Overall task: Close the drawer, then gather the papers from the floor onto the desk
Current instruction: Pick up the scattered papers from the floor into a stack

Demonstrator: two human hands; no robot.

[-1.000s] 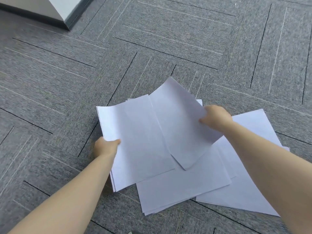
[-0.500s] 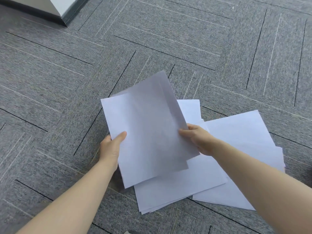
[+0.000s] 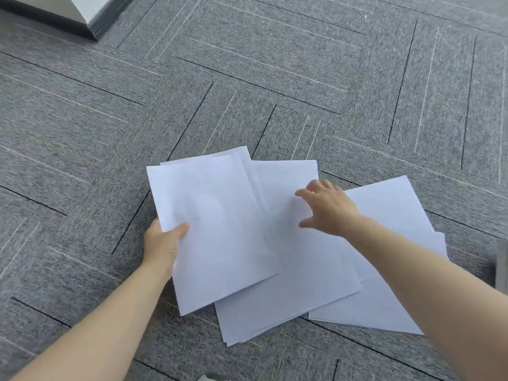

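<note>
Papers fanned across grey carpet, both hands among them.

Left hand (image 3: 165, 243) grips the left edge of a small stack of white sheets (image 3: 214, 229), thumb on top, its other fingers hidden beneath; the stack overlaps the papers still on the floor (image 3: 302, 292). Right hand (image 3: 328, 209) hangs over the middle pile with fingers spread, holding nothing; whether the fingertips touch the paper I cannot tell. A further pile (image 3: 390, 259) lies to the right, partly under the right forearm. A pale cabinet corner (image 3: 82, 15) with a dark base stands at the upper left.
</note>
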